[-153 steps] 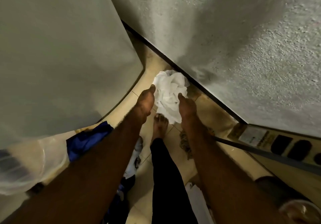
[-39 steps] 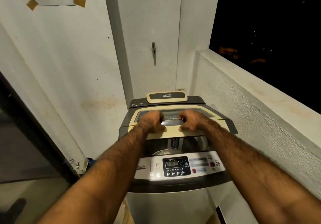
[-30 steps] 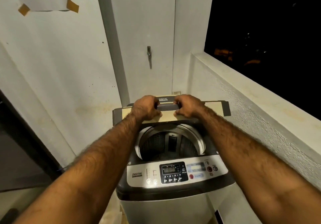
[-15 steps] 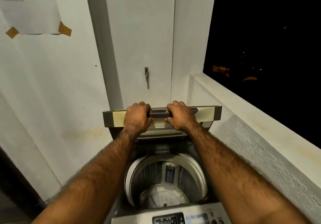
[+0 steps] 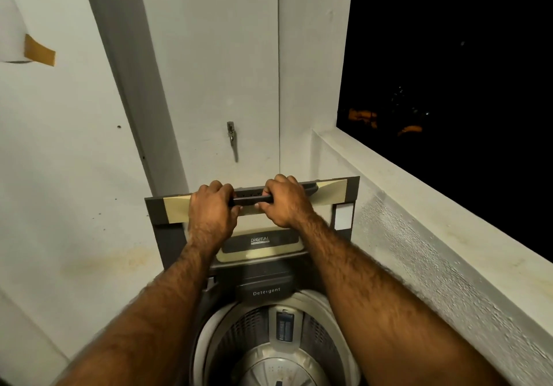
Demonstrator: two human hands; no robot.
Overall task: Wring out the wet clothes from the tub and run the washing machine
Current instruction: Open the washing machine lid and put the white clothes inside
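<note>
White wall (image 5: pixel 74 161), washer lid (image 5: pixel 332 194) upright, left grip (image 5: pixel 211 210) and right grip (image 5: pixel 284 203) clamped on its handle (image 5: pixel 250 200)

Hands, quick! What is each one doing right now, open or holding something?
Left hand: closed, gripping the lid handle.
Right hand: closed, gripping the same lid handle.

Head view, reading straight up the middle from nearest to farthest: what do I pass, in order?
Washer drum → detergent drawer → upright lid, gripped along its top edge by the left hand and the right hand → door latch on the wall behind.
</note>
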